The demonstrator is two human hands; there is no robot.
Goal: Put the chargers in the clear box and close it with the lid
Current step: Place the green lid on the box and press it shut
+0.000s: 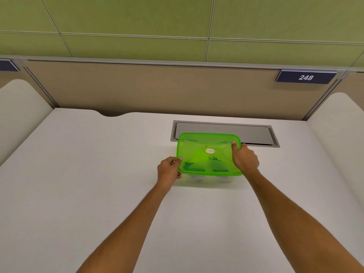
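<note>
Lid [206, 154] lies flat over box [204, 179], long axis left-right, mid-bench [98, 174]. It is pinched at both short ends: left hand [169, 170] near-left corner, right hand [245, 159] right edge. Dark chargers [194, 167] show inside; pressing down judged remaining.

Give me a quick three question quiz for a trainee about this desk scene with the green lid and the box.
1. True or false: both hands hold the green lid by its short edges.
2. Multiple choice: what lies behind the clear box on the desk? A) a keyboard B) a grey cable hatch C) a stack of books
3. Fill in: the number plate on the partition reads ___.

Key
1. True: the left hand grips the left edge and the right hand the right edge, with the lid over the box.
2. B
3. 248
</note>
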